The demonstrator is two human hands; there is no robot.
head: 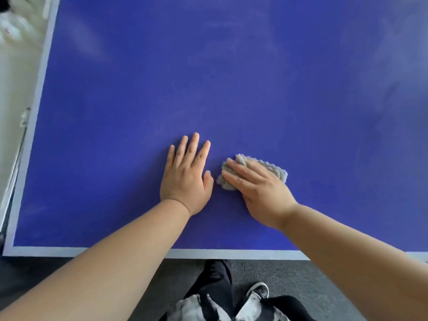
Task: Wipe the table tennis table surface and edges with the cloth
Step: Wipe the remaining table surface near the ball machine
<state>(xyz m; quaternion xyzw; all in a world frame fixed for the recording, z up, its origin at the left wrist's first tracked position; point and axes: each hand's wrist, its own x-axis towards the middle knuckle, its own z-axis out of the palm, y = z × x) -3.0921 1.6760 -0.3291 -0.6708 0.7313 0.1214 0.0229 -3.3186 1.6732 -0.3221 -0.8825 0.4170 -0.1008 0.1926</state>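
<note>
The blue table tennis table point(231, 77) fills most of the head view, with a pale line along its near edge point(231, 254) and left edge point(37, 126). My left hand point(186, 179) lies flat on the surface, fingers spread, holding nothing. Just to its right, my right hand point(259, 188) presses flat on a crumpled grey cloth point(273, 169), which shows around the fingers and behind the knuckles. Both hands are near the table's front, a little left of centre.
Dark grey carpet point(289, 279) lies below the near edge, with my dark trouser leg and a shoe point(257, 291). Past the left edge is a pale floor with blurred white objects point(14, 31). Faint smears show on the far surface.
</note>
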